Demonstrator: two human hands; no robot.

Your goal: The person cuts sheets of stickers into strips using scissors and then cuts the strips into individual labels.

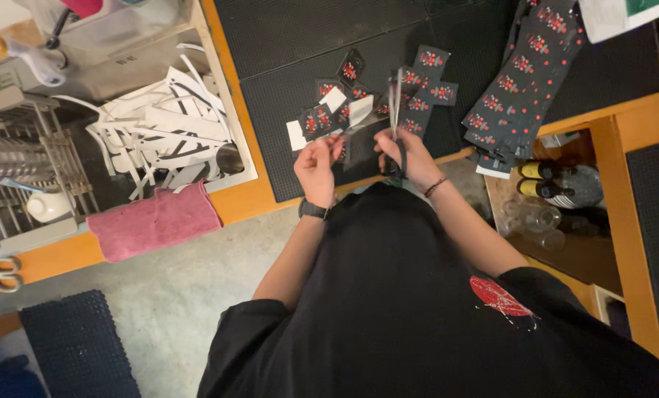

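Orange surface (244, 203) carries a black mat (285, 103); we note left hand (317, 168) gripping a black sheet (359, 144), right hand (407, 155) closed on scissors (396, 118).

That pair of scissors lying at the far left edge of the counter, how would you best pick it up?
Take the spare scissors by the two pale loop handles, which are the only part showing in the head view; the blades run out of frame to the left. Come from above, since they lie flat on the orange counter, probably with a finger through each loop. Both hands are busy elsewhere.
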